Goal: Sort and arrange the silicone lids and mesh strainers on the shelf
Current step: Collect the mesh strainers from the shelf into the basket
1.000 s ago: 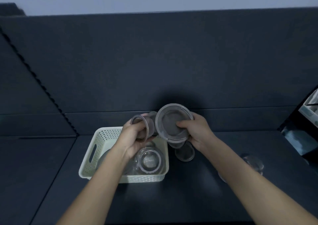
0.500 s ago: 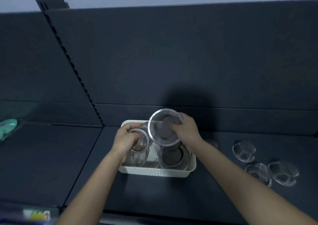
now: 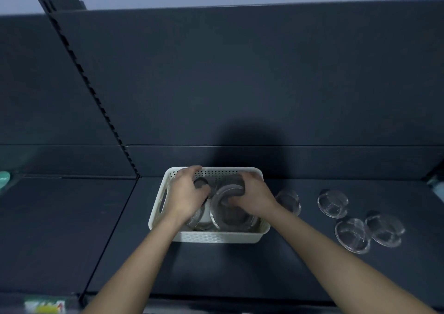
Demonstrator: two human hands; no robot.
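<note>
Both hands work inside the basket (image 3: 216, 238), which sits at the back of the shelf (image 3: 228, 270); each hand grips one strainer.

The left hand (image 3: 186, 193) curls its fingers (image 3: 204, 190) round the small mesh strainer (image 3: 200, 183) near the basket's far-left corner; the right hand (image 3: 254, 196) hooks its fingers (image 3: 240, 192) over the far rim of the large mesh strainer (image 3: 223, 211), which lies low in the basket's right half, tilted toward the person; the strainer is round, with no long axis; the silicone lids (image 3: 332, 203) lie on the shelf to the right of the basket, nearer the right hand; release probably comes next.
</note>
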